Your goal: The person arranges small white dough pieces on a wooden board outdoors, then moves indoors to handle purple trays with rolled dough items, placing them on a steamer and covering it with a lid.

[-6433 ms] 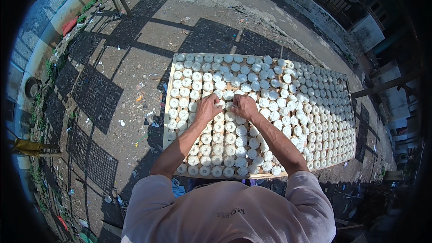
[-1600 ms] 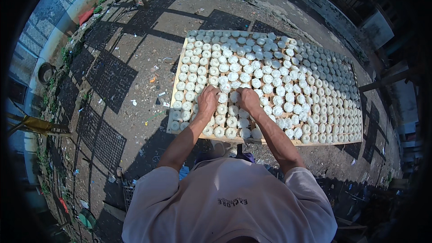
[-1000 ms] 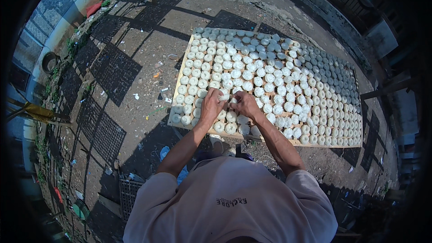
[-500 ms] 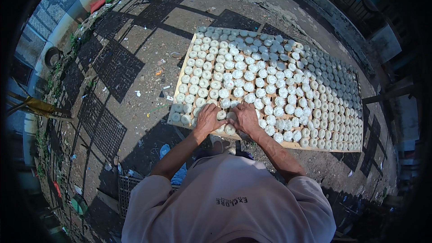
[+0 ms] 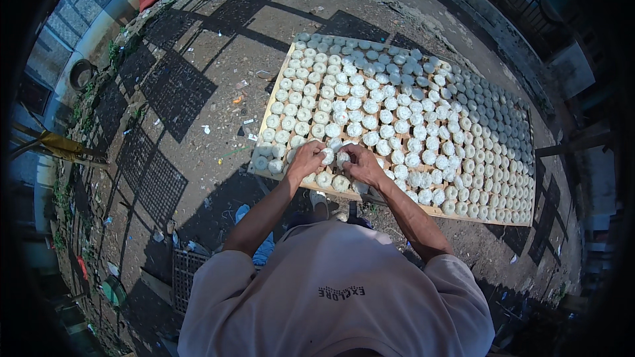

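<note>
A round white piece (image 5: pixel 327 156) is pinched in the fingers of the left hand (image 5: pixel 309 160), close to the near edge of the slatted wooden rack (image 5: pixel 431 211), toward its near-left corner. A second white piece (image 5: pixel 342 159) is gripped just beside it by the right hand (image 5: pixel 362 164). Rows of ring-shaped pieces (image 5: pixel 468 166) are spread between the rack's left and right edges.

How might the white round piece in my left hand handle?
Probably stiff: the white round piece shows no visible sag where the left hand pinches it. Likely light, being small beside the hand. Possibly crumbly, given its rough-looking surface.
</note>
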{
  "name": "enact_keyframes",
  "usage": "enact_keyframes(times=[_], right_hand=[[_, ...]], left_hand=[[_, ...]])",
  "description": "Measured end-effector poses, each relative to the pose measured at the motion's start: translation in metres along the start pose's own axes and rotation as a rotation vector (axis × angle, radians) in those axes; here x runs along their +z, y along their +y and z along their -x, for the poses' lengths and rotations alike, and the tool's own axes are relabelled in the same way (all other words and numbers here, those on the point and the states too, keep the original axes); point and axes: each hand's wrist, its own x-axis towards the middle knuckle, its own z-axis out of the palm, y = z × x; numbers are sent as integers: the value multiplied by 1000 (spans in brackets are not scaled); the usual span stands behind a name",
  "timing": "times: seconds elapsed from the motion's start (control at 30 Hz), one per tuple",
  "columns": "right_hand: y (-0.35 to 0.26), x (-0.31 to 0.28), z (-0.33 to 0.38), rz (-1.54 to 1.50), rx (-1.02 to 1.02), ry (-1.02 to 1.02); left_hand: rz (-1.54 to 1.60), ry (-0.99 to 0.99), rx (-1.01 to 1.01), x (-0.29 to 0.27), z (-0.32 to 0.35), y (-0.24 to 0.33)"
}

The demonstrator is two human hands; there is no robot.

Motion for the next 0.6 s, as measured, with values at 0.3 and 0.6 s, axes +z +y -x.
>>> enact_keyframes(times=[0.3, 0.6], right_hand=[[10, 2, 13, 791, -272, 72], [-8, 24, 53, 805, -258, -17]], left_hand=[[-520, 274, 525, 12, 14, -5], [-740, 73, 473, 7, 74, -7]])
